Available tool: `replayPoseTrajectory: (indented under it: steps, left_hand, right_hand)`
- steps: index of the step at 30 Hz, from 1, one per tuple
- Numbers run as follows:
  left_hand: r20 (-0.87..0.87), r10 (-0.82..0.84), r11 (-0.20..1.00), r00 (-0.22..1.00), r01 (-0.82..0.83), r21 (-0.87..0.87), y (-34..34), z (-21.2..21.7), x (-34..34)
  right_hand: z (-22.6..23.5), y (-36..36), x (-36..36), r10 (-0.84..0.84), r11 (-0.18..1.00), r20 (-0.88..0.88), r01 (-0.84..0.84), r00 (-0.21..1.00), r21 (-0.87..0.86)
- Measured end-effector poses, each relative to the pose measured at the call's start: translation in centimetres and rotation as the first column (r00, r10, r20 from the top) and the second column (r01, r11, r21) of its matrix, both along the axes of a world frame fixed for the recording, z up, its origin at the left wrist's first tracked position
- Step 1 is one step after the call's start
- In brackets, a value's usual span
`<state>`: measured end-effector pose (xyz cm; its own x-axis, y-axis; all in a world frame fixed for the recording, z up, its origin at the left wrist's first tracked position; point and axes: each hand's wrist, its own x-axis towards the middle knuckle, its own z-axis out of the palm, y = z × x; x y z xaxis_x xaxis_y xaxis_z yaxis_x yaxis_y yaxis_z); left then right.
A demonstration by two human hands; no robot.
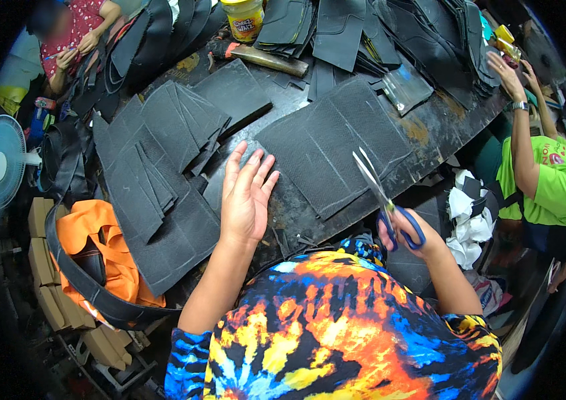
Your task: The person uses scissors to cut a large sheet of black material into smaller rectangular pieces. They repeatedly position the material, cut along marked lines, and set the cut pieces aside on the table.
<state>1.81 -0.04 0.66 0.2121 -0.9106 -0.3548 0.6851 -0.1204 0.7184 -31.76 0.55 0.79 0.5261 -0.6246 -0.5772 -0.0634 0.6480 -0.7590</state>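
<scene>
We press our left hand [246,193] flat, fingers spread, on dark grey felt sheet [326,150]; right hand [406,233] grip pinches blue-handled scissors [383,200], blades parted.

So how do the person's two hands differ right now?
The left hand lies flat and open, fingers spread, pressing on the dark sheet; the right hand is curled through the handles of the blue scissors. The left holds nothing, while the right grips a tool with its blades parted. Both are bare and over the worktable.
</scene>
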Motion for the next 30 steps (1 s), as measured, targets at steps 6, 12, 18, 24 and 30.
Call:
replayPoseTrajectory:
  steps: [6, 12, 18, 24, 30]
  left_hand:
    - [0.071, 0.000, 1.000, 0.997, -0.001, 0.011, -0.1, -0.3, -0.3]
    - [0.466, -0.380, 0.920, 0.799, 0.380, 0.099, 1.8, 0.5, -0.4]
    - [0.429, -0.303, 0.920, 0.851, 0.378, -0.102, -1.1, 0.0, -2.4]
    - [0.477, -0.182, 0.957, 0.860, 0.267, -0.115, -1.9, -2.0, -3.7]
    - [0.543, -0.126, 0.961, 0.830, 0.237, -0.139, -1.0, -2.2, -3.8]
  right_hand:
    - [1.8, 2.6, -3.6, 0.368, 0.925, 0.071, -0.373, 0.927, 0.073]
    - [-0.3, 2.5, 0.5, 0.224, 0.972, -0.155, -0.231, 0.962, -0.031]
    - [0.9, 1.2, 2.0, 0.308, 0.873, -0.412, -0.427, 0.857, -0.235]
    - [1.3, 2.3, 2.7, 0.169, 0.972, 0.015, -0.164, 0.986, -0.168]
    - [1.2, 1.8, 4.3, 0.232, 0.926, -0.094, -0.250, 0.968, -0.282]
